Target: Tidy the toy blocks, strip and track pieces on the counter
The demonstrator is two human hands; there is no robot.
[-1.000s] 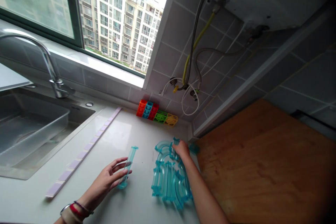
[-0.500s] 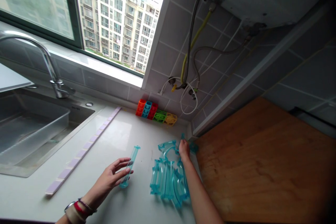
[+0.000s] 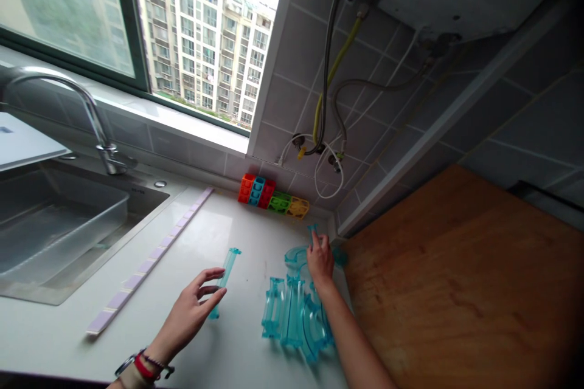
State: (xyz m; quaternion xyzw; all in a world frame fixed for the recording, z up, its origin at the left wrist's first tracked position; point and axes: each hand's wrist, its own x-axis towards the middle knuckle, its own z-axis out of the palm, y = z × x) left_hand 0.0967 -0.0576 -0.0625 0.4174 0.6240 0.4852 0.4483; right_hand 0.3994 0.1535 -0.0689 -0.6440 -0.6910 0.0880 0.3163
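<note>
My left hand (image 3: pixel 191 304) hovers over a straight, see-through teal track piece (image 3: pixel 229 262) on the counter. Its thumb and fingers are apart, and the hand hides the middle of the piece. Towards the back right corner, my right hand (image 3: pixel 320 258) has its fingers closed around another teal piece (image 3: pixel 312 228); only that piece's end shows beyond the fingertips. A curved teal piece (image 3: pixel 294 255) lies just left of this hand. Nearer to me is a cluster of straight teal pieces (image 3: pixel 292 316) and a curved teal piece (image 3: pixel 314 328), partly covered by my right forearm.
Red, blue, green and yellow blocks (image 3: pixel 274 197) stand in a row by the tiled wall. A lilac strip (image 3: pixel 146 265) runs along the counter (image 3: pixel 182 352) beside the sink (image 3: pixel 155 197). On the right leans a wooden board (image 3: pixel 456 292). Hoses (image 3: pixel 328 73) hang above.
The left hand's fingers have come away from the straight track piece, which now lies beneath them. My right hand has shifted slightly, and the curved piece beside it sits differently. The view moved a little.
</note>
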